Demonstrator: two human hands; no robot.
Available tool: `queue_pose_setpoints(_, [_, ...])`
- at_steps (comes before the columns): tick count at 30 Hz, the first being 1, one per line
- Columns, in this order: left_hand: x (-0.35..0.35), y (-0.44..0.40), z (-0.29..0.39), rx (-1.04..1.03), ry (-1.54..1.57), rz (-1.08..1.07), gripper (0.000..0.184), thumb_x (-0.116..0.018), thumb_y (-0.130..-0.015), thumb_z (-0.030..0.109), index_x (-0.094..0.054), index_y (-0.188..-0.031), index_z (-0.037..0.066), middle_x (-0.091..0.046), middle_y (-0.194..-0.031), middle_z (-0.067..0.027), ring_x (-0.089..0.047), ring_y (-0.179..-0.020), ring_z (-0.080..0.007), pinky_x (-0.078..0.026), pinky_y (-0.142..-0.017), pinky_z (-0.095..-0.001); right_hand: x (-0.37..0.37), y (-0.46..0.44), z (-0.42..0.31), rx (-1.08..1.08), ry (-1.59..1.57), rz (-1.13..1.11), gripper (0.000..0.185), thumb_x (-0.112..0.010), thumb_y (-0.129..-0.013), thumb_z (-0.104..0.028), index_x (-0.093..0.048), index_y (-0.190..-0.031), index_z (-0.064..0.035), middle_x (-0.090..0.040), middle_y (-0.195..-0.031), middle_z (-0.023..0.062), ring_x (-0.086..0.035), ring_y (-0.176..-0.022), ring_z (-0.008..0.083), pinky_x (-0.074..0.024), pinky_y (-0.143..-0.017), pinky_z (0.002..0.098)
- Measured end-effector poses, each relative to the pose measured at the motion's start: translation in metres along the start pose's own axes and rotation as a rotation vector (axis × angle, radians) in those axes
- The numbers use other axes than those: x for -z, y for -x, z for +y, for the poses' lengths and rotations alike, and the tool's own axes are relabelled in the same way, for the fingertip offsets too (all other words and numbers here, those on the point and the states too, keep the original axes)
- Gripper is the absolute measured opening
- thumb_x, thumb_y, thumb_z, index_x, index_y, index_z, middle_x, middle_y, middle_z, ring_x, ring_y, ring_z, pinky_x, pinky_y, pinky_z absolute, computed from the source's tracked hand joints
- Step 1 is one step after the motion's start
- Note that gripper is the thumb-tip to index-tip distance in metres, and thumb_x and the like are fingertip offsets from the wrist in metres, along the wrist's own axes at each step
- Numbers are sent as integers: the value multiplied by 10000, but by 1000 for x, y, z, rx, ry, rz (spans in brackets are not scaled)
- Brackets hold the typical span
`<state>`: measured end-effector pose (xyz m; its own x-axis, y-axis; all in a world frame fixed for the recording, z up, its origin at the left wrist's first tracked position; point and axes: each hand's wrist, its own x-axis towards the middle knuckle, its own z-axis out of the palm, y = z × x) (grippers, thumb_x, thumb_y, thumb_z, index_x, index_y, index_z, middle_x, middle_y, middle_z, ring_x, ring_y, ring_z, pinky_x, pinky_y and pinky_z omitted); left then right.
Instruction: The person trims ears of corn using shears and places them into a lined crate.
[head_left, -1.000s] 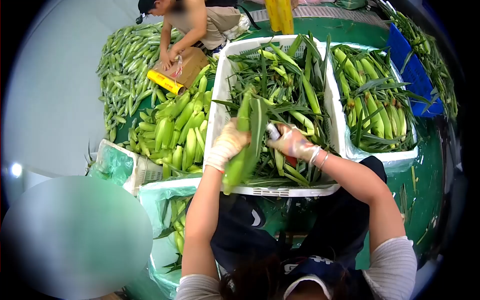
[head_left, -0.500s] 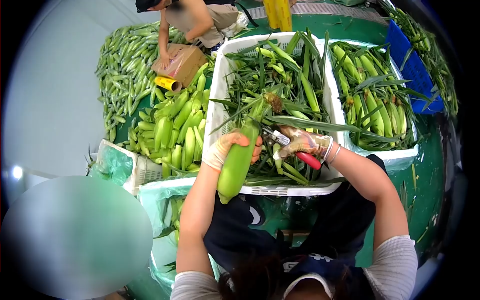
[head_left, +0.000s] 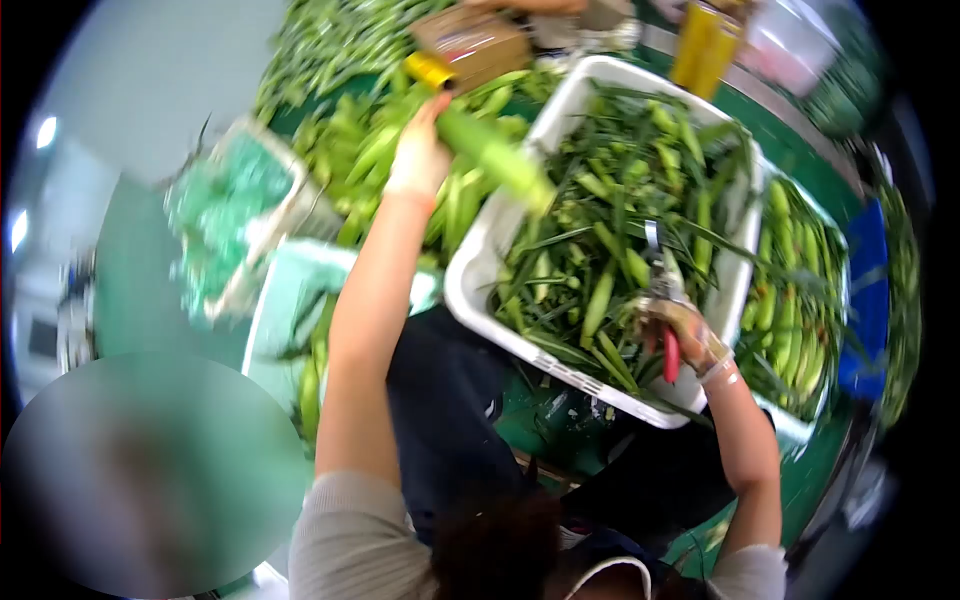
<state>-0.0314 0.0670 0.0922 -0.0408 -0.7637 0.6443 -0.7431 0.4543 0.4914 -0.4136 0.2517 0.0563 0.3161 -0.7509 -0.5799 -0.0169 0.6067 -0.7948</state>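
Note:
My left hand (head_left: 420, 155), gloved, is stretched out to the upper left with its fingers closed on one end of a green corn ear in its husk (head_left: 495, 160). The ear is blurred by motion and hangs over a heap of husked-in corn ears (head_left: 365, 150), its pale end pointing toward the crate. Over the white crate (head_left: 468, 280), my right hand (head_left: 690, 325) grips a pair of pruning shears (head_left: 660, 265) with red handles, blades pointing up. Beneath the shears lie cut leaves and husk trimmings (head_left: 590, 250).
Right of the crate stands a second container of untrimmed corn (head_left: 790, 310), then a blue crate (head_left: 865, 290). A cardboard box (head_left: 475, 45) and a yellow roll (head_left: 430, 70) sit behind the heap, near another person's arm (head_left: 535, 5). At left is a plastic-lined crate (head_left: 240, 200).
My left hand has swung the corn ear from above the crate to the heap at left; its leafy, silky tip no longer shows. My right hand still holds the shears. The view has turned left.

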Motion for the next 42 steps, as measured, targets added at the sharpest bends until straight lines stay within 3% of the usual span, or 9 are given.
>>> queue_pose_setpoints(2, [-18,-19,-49,813,1520,277,427,-485,-942,303,-419,-1288,62,-469,-1315,-144,-451,-1215,-309,-345,-1015,-557,1,-5,13,119,-20,37,332,-622,-836,-313,-581,-996,-24,-595,-752,63,-590,-594,167,-489,-497,267])
queue_pose_setpoints(6, [-40,-7,-123,944,1972,568,538,-427,-950,393,-313,-1366,70,-283,-1438,-188,-286,-1324,-357,-320,-1057,-538,11,-19,31,200,85,10,466,-509,-900,-374,-572,-1124,29,-592,-821,121,-597,-653,214,-488,-540,287])
queue_pose_setpoints(7, [-44,-4,-138,1071,1961,606,509,-470,-940,381,-410,-1248,-19,-518,-1200,-200,-582,-1013,-295,-510,-869,-479,10,-22,29,100,148,39,488,-492,-907,-389,-568,-1125,41,-591,-838,125,-602,-668,216,-491,-557,290])
queue_pose_setpoints(14, [184,225,-151,997,749,262,297,-478,-925,259,-612,-946,-5,-625,-890,-80,-617,-807,-177,-495,-682,-296,20,-35,58,85,357,107,450,-445,-918,-329,-599,-1082,60,-620,-811,125,-586,-630,183,-483,-603,278])
queue_pose_setpoints(17, [213,426,-216,400,-208,-1029,139,-593,-748,232,-620,-753,96,-595,-700,-26,-533,-584,-148,-431,-548,-284,13,-36,64,32,282,116,489,-442,-939,-384,-536,-1180,32,-587,-775,93,-563,-691,168,-465,-645,258])
queue_pose_setpoints(18, [207,434,-174,823,-214,-1110,176,-584,-757,240,-642,-832,92,-625,-853,-55,-583,-764,-201,-467,-678,-343,10,-39,66,27,290,112,489,-442,-939,-384,-536,-1180,32,-587,-775,93,-563,-691,168,-465,-645,258])
queue_pose_setpoints(27, [181,505,-103,1383,-386,-638,715,-792,-572,281,-507,-1191,61,-563,-1156,-158,-554,-1083,-296,-468,-920,-360,-3,-14,52,-120,644,256,485,-627,-828,-233,-451,-1232,-29,-574,-872,57,-587,-752,156,-483,-702,255])
queue_pose_setpoints(34, [205,282,-27,382,-310,-20,626,-782,-514,113,-569,-1102,135,-533,-1163,-101,-479,-1134,-336,-394,-945,-429,-71,5,13,147,1000,200,474,-693,-706,-128,-559,-1141,5,-633,-967,53,-594,-882,166,-490,-768,280])
queue_pose_setpoints(42, [69,79,152,-684,155,-198,439,-650,-676,42,-624,-1090,184,-553,-1189,-127,-528,-1094,-351,-458,-896,-450,-125,14,-49,341,-428,-36,298,-607,-874,-277,-619,-966,6,-626,-832,69,-580,-735,162,-489,-704,312])
